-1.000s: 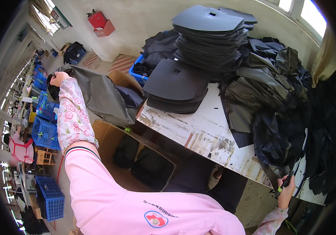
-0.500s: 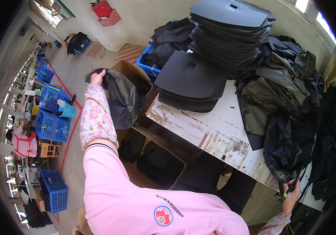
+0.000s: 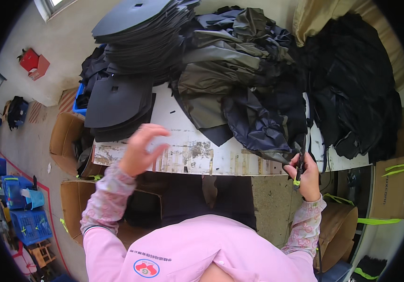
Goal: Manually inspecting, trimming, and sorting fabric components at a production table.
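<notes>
A worker in a pink top stands at a scuffed white bench [image 3: 197,157], the right hand [image 3: 307,175] closed around small thread snips [image 3: 299,170] with a yellow-green grip, held at the hem of a dark navy jacket [image 3: 258,117] draped over the bench edge, seemingly for trimming. The left hand [image 3: 142,150] hovers empty, fingers spread, above the bench front near a stack of black foam panels [image 3: 117,101]. More dark garments [image 3: 352,89] are heaped behind.

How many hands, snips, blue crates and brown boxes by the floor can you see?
Hands: 2, left hand and right hand
Thread snips: 1
Blue crates: 2
Open cardboard boxes: 2
Total: 7
</notes>
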A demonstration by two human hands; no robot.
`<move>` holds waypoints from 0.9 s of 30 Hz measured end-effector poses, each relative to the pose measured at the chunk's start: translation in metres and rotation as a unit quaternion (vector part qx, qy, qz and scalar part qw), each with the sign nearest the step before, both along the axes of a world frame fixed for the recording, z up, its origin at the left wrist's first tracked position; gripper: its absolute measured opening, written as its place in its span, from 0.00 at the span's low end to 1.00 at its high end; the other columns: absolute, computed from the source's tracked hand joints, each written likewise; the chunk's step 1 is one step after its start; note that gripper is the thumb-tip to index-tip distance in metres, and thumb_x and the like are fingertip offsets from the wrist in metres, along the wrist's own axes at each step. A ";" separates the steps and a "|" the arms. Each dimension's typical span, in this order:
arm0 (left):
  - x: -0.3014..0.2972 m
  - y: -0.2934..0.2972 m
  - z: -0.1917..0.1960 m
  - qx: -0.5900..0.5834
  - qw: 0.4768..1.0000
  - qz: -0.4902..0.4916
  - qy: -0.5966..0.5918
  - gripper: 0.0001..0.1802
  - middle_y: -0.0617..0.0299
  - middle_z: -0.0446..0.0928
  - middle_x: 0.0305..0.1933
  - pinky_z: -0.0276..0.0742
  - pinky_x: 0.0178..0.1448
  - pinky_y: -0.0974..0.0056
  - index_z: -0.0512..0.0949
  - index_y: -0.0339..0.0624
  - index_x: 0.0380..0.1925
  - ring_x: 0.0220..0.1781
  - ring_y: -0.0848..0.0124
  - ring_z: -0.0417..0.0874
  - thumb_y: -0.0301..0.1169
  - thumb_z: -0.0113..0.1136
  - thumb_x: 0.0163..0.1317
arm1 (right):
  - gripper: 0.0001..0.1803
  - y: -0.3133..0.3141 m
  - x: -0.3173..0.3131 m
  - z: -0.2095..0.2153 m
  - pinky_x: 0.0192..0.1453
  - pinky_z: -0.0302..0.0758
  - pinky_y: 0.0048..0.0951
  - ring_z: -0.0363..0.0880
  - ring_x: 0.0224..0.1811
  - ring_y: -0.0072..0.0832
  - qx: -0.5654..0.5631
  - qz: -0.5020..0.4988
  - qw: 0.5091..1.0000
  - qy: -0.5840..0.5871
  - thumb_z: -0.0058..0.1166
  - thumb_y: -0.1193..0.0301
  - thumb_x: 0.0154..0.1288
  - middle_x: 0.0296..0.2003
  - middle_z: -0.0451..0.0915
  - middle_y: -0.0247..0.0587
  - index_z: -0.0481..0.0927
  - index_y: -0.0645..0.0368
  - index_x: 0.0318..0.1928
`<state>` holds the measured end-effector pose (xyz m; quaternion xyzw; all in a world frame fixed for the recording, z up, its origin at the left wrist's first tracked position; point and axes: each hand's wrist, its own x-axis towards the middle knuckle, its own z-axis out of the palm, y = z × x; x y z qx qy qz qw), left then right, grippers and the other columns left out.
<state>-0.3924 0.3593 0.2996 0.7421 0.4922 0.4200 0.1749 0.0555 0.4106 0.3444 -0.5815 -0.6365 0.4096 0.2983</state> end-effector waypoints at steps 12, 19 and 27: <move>0.160 0.157 -0.042 0.057 0.974 -0.102 0.194 0.10 0.54 0.69 0.65 0.49 0.76 0.40 0.81 0.48 0.39 0.74 0.52 0.61 0.30 0.68 0.56 | 0.16 -0.046 0.075 0.061 0.36 0.66 0.21 0.69 0.30 0.15 0.081 -0.005 0.994 0.067 0.70 0.79 0.47 0.28 0.73 0.27 0.74 0.59 0.33; 0.120 0.099 0.116 -0.064 0.957 -0.283 0.006 0.02 0.55 0.81 0.32 0.67 0.70 0.54 0.76 0.33 0.32 0.37 0.65 0.83 0.21 0.60 0.59 | 0.19 -0.054 0.133 0.063 0.41 0.69 0.23 0.73 0.34 0.20 0.150 -0.061 0.976 0.143 0.68 0.81 0.45 0.31 0.75 0.33 0.71 0.57 0.34; 0.082 0.041 0.132 -0.219 0.945 -0.204 0.130 0.05 0.59 0.76 0.27 0.72 0.36 0.65 0.75 0.37 0.34 0.27 0.70 0.75 0.27 0.59 0.65 | 0.17 -0.037 0.087 0.008 0.36 0.69 0.20 0.70 0.31 0.15 0.018 0.073 0.988 0.134 0.71 0.76 0.53 0.29 0.74 0.27 0.73 0.59 0.37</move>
